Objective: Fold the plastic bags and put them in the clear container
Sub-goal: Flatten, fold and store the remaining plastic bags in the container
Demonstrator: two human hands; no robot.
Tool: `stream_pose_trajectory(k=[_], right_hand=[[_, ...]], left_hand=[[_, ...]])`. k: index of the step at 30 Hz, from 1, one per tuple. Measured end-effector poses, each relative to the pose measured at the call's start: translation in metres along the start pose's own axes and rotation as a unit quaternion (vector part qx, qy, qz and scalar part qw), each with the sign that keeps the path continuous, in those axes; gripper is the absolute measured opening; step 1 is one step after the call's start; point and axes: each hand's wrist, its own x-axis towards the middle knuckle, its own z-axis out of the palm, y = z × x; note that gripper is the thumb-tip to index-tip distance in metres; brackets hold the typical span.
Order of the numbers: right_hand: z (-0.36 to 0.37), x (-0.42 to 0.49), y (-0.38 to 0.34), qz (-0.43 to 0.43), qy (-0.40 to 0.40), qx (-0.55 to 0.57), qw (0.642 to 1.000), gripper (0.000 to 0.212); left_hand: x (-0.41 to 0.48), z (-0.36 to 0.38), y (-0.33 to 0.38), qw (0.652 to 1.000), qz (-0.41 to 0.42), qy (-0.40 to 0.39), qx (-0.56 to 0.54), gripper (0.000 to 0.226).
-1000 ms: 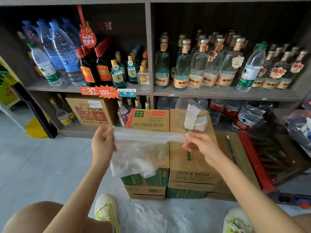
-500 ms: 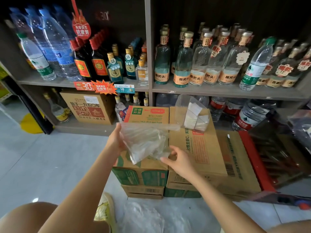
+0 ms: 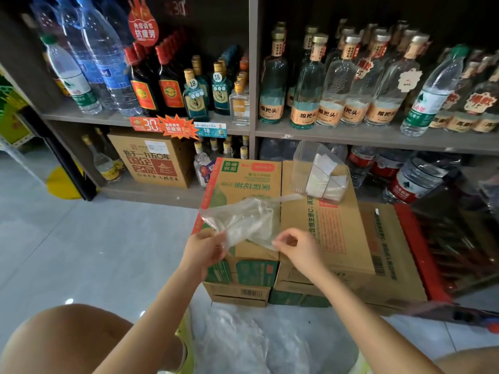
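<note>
Two hands are working: the left hand (image 3: 203,249) is pinching the near-left edge of the plastic bag (image 3: 243,221) (crumpled, half folded), which is hanging above the cardboard boxes (image 3: 337,236); the right hand (image 3: 297,247) is pinching its lower right corner. Farther right, the clear container (image 3: 303,163) is sitting on a box, holding folded bags (image 3: 322,179).

head cam, sole view | I look forward and down from head height | near: left hand (image 3: 203,251) and right hand (image 3: 298,249) mid-frame | shelves (image 3: 378,137) fill the top, floor (image 3: 81,238) lower left
</note>
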Motion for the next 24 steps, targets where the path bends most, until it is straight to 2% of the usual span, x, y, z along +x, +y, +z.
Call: stream_pose_trajectory(k=[3,7,9,12,14,16,20,24], right_hand=[[-0.029,-0.004,0.003,0.016,-0.017,0.061,0.998,0.007],[-0.064,-0.006,0.012,0.073,-0.022,0.166,0.983,0.016],[-0.075,-0.008,0.016,0.113,-0.046,0.236,0.964,0.022],[-0.080,-0.012,0.025,0.158,-0.075,0.292,0.940,0.028],[-0.078,-0.014,0.032,0.184,-0.077,0.326,0.924,0.028],[-0.072,-0.015,0.035,0.201,-0.068,0.326,0.921,0.026],[-0.061,-0.017,0.034,0.205,-0.030,0.292,0.934,0.031],[-0.064,-0.015,0.031,0.202,0.002,0.329,0.922,0.033]], left_hand=[[0.003,-0.009,0.008,0.998,-0.021,0.008,-0.059,0.018],[0.016,-0.025,0.015,0.992,-0.054,0.006,-0.118,0.016],[0.019,-0.029,0.012,0.994,-0.059,-0.001,-0.095,0.021],[0.016,-0.034,0.005,0.998,-0.056,-0.021,-0.035,0.026],[0.013,-0.036,-0.001,0.997,-0.057,-0.033,-0.034,0.031],[0.010,-0.037,-0.005,0.996,-0.072,-0.038,-0.042,0.029],[0.009,-0.035,-0.010,0.996,-0.069,-0.026,-0.047,0.005],[0.013,-0.036,-0.007,0.994,-0.064,0.009,-0.085,0.004]])
